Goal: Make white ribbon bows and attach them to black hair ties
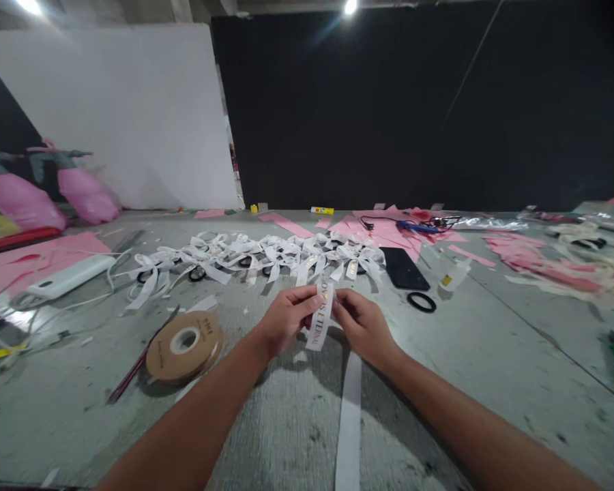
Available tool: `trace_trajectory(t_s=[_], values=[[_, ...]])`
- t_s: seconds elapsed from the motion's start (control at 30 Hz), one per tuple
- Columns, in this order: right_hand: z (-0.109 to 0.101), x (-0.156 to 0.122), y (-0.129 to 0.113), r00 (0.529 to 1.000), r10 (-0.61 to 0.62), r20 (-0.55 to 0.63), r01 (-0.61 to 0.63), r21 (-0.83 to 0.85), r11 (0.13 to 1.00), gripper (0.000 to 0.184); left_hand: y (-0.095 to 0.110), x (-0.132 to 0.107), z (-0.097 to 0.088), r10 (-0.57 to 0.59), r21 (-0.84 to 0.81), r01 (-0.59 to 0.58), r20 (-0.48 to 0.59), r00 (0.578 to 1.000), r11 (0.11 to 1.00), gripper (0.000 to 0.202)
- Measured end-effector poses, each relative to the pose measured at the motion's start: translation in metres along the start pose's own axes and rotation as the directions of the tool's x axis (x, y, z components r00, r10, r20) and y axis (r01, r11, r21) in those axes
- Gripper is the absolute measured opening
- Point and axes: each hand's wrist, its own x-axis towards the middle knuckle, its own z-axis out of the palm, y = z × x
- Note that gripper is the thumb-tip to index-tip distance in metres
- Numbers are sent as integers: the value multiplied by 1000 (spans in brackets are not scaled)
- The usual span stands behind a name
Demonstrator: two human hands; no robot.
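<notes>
Both of my hands meet over the grey floor and pinch one strip of white ribbon (321,319) with gold lettering. My left hand (285,319) grips its left side, fingers closed. My right hand (361,326) grips the right side, fingers closed too. The ribbon's short end hangs down between them. A long white ribbon tail (348,423) runs along the floor toward me. Just beyond my hands lies a row of finished white ribbon bows (266,258), several with black rings.
A brown ribbon spool (184,346) lies at the left beside a dark stick (138,361). A black phone (404,268), a black ring (421,301) and a small bottle (454,274) lie at the right. Pink paper scraps (383,230) and a white power bank (71,276) lie farther out.
</notes>
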Motion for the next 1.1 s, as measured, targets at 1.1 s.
trace_trajectory(t_s=[1.1], values=[[-1,1,1,973,214,-89,-208,70,976,34,-12,1,5,181,304,-124,-169,969,945,39]])
